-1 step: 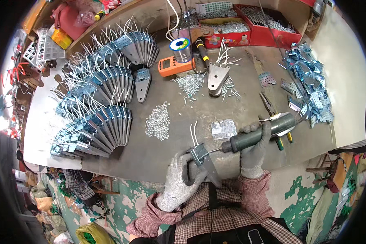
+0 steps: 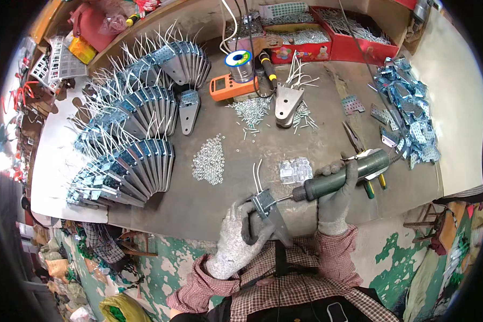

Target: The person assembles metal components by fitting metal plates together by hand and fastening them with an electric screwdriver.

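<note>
Head view. A metal bracket point(image 2: 267, 213) with two white wires standing up from it is gripped in the gloved left hand point(image 2: 236, 244), at the near edge of the workbench point(image 2: 209, 206), just in front of the person's checked shirt. A powered screwdriver point(image 2: 342, 176) with a dark green body is clasped in the gloved right hand point(image 2: 335, 201), fingers wrapped round the handle; its tip is set against the top of the bracket.

Just beyond the bracket, a small stack of shiny plates point(image 2: 295, 171) is laid on the bench. A heap of small nuts point(image 2: 209, 159) is placed to the left of the plates. Finished brackets point(image 2: 129, 145) are arranged in three fanned rows on the left side of the bench. A pile of perforated plates point(image 2: 408, 115) is located at the right side. Pliers point(image 2: 355, 138) are laid near the screwdriver. Loose screws point(image 2: 252, 111), an orange meter point(image 2: 228, 87) and a solder spool point(image 2: 239, 60) are found towards the back, with red trays point(image 2: 354, 51) of parts behind them.
</note>
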Available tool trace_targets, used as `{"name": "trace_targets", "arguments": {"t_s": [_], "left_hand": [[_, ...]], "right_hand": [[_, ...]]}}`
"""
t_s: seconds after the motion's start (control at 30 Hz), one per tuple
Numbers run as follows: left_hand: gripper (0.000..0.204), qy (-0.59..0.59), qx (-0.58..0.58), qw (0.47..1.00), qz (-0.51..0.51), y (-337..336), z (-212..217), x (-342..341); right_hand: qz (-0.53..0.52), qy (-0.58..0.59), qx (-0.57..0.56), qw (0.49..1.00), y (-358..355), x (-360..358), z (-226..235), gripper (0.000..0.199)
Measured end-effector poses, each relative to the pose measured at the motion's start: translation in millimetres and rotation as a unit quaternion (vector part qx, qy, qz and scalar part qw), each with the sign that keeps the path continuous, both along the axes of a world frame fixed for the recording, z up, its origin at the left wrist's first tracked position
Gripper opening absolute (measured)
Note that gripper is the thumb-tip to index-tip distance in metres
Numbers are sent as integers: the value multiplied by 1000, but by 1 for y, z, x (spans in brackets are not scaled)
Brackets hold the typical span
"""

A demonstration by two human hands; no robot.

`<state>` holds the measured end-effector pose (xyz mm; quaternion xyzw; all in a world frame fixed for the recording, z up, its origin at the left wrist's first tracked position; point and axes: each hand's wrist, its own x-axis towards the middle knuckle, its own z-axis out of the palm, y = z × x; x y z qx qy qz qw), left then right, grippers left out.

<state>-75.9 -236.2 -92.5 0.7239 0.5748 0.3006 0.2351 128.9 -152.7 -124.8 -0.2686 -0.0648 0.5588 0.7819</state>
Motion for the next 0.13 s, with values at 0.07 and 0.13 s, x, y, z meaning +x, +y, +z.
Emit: {"name": "trace_targets", "arguments": {"t_s": [0.07, 0.13], "left_hand": [[55, -3, -44, 999, -6, -1, 6, 3], [59, -22, -74, 997, -2, -6, -1, 1]], "right_hand": [[6, 14, 8, 1000, 0, 1, -4, 29], [8, 18, 2, 1000, 0, 0, -4, 32]]}}
